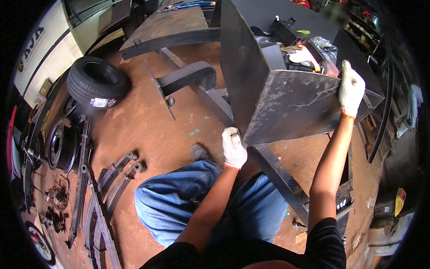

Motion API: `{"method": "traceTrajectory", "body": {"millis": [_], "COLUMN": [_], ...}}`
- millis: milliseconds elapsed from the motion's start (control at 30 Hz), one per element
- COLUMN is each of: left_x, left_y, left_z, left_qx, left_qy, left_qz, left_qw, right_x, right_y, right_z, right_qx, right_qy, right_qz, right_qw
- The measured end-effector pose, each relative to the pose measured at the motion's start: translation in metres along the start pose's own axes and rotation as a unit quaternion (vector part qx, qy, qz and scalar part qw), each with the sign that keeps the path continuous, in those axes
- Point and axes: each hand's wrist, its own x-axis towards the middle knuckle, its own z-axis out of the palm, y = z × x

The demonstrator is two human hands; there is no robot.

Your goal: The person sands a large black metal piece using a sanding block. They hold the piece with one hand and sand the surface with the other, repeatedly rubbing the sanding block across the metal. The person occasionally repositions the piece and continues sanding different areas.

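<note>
Metal box (295, 107) has left grip (234, 149) and right grip (352, 92) curled round its edges; a tyre (83, 85) bears a label (102, 102).

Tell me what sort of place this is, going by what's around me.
Probably a vehicle repair or metalwork shop. A black tyre, curved metal bars that look like leaf springs, and the big black open-topped box before you suggest it.
</note>
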Motion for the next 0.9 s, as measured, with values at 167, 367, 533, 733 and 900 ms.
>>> {"method": "traceTrajectory", "body": {"millis": [167,367,533,733,900], "left_x": [0.025,0.092,0.009,0.065,0.101], "left_y": [0.048,0.115,0.011,0.076,0.129], "left_z": [0.009,0.017,0.0,0.02,0.016], "left_qx": [-0.112,-0.071,-0.034,-0.074,-0.082], "left_qy": [0.019,0.012,-0.031,0.022,0.009], "left_qz": [-0.038,0.111,0.066,0.045,0.129], "left_qw": [0.993,0.991,0.997,0.996,0.988], "right_x": [0.002,0.002,-0.002,0.003,0.001], "right_y": [0.018,0.02,0.01,0.021,0.023], "right_z": [-0.001,0.002,0.002,0.001,0.0], "right_qx": [0.006,0.026,0.028,0.009,0.014], "right_qy": [0.015,0.028,0.025,0.015,0.015], "right_qz": [-0.041,-0.055,-0.033,-0.048,-0.029], "right_qw": [0.999,0.998,0.999,0.999,0.999]}}
